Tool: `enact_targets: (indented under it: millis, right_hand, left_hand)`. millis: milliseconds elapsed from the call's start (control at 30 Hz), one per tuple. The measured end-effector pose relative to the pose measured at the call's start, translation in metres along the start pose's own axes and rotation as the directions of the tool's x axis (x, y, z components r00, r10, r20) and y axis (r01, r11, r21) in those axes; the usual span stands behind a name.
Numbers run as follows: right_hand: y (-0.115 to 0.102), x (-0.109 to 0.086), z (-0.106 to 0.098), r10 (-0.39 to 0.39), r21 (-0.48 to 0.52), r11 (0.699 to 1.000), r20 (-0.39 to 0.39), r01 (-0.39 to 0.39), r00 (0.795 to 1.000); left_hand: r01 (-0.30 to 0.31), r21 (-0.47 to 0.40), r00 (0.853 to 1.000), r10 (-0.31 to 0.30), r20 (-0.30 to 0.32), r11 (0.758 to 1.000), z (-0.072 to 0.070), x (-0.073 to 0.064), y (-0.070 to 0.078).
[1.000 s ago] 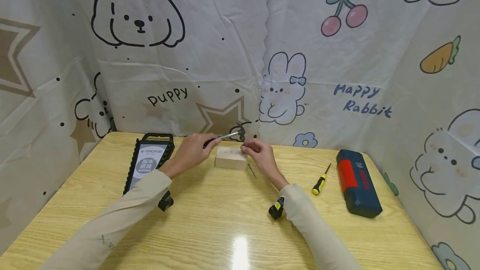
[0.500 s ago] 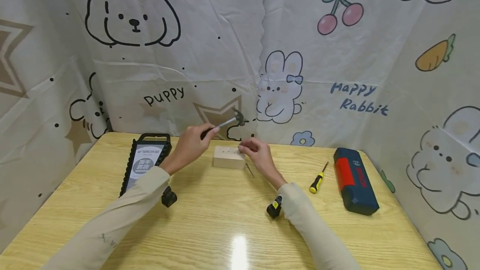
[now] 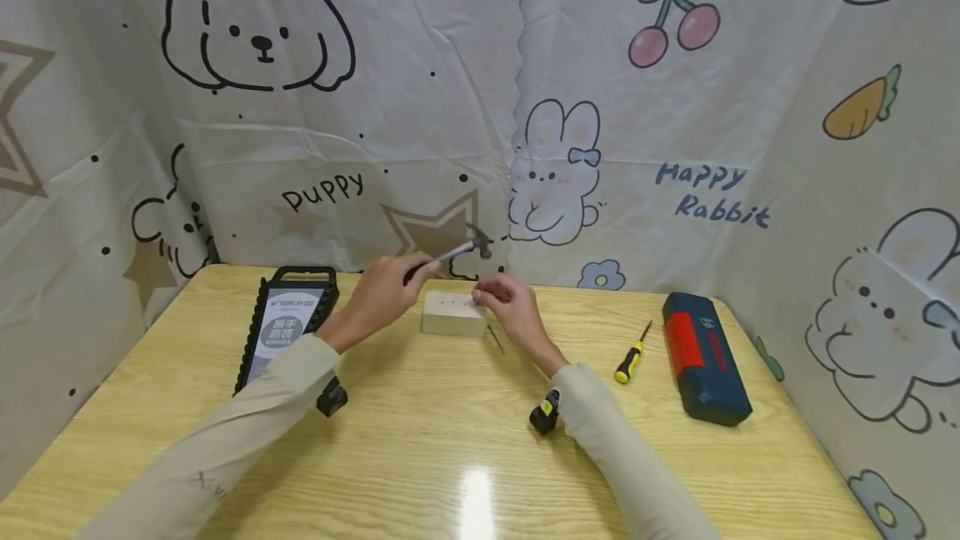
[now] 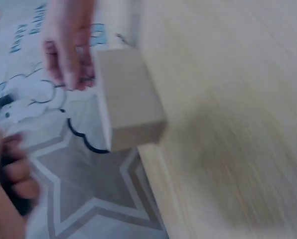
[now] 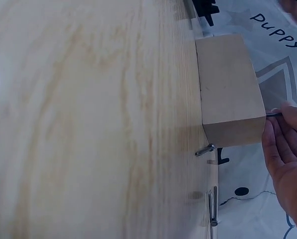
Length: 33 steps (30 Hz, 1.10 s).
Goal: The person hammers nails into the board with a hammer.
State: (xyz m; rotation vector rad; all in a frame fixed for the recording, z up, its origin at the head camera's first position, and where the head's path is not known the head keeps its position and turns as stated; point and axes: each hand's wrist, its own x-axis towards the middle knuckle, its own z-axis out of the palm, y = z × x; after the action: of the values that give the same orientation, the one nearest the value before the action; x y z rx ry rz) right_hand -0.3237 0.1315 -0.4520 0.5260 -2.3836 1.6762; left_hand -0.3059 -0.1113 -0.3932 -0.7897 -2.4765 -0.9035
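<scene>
My left hand [image 3: 386, 290] grips a claw hammer [image 3: 481, 242] by its black handle, with the metal head raised above a pale wooden block [image 3: 453, 323]. In the left wrist view that hand is blurred, its fingers wrapped round the dark handle [image 4: 9, 181]. My right hand [image 3: 516, 308] pinches a thin nail [image 5: 274, 115] between thumb and fingertips, upright at the right end of the block's top. A short row of small dark spots runs along the top, left of the pinched nail. Loose nails [image 5: 214, 206] lie on the table beside the block.
At the left lies a black wrench set case [image 3: 288, 323], partly behind the left forearm. A yellow and black screwdriver [image 3: 630, 363] and a dark blue and red Bosch case [image 3: 708, 365] lie at the right. A printed cloth [image 3: 420, 132] hangs close behind the table [image 3: 420, 457].
The hammer head has risen from low near the block to above it, then dipped slightly. My right hand keeps its pinch at the block. The head view has shifted a little.
</scene>
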Motion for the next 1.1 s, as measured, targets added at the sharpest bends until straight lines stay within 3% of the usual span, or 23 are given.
enact_targets:
  millis: [67,133,300,533,633,833,967,1100]
  right_hand:
    - [-0.001,0.0,-0.001,-0.006,0.0,1.0,0.01,0.006,1.0]
    - [-0.002,0.0,-0.001,-0.016,-0.002,1.0,0.025,0.016,1.0]
    - [-0.009,0.0,-0.007,-0.004,-0.054,0.999,0.063,0.007,0.998]
    - [-0.006,0.002,-0.042,0.051,-0.225,0.973,0.029,-0.044,0.998]
    - [-0.003,0.001,-0.056,0.076,-0.304,0.95,0.014,-0.069,0.997]
    - [0.008,-0.004,-0.07,0.133,-0.483,0.87,0.041,-0.097,0.99]
    - [0.017,-0.006,-0.076,0.184,-0.578,0.812,0.125,-0.079,0.975]
    - [0.024,-0.007,-0.083,0.207,-0.608,0.794,0.231,-0.025,0.951]
  left_hand:
    - [0.005,0.048,0.998,-0.008,0.065,0.999,0.002,-0.003,-0.001]
    - [0.007,0.084,0.996,-0.014,0.088,0.996,0.004,-0.007,-0.003]
    - [-0.015,0.09,1.0,0.013,0.028,0.996,0.0,-0.01,-0.006]
    - [-0.015,0.089,0.999,0.011,0.044,0.996,0.002,-0.018,-0.013]
    - [-0.009,0.085,0.999,0.006,0.035,0.996,0.003,-0.02,-0.016]
    - [-0.014,0.081,1.0,0.013,0.017,0.997,0.004,-0.024,-0.02]
    - [-0.013,0.078,1.0,0.012,0.018,0.997,0.005,-0.028,-0.023]
    - [-0.006,0.075,1.0,0.005,0.014,0.997,0.004,-0.03,-0.025]
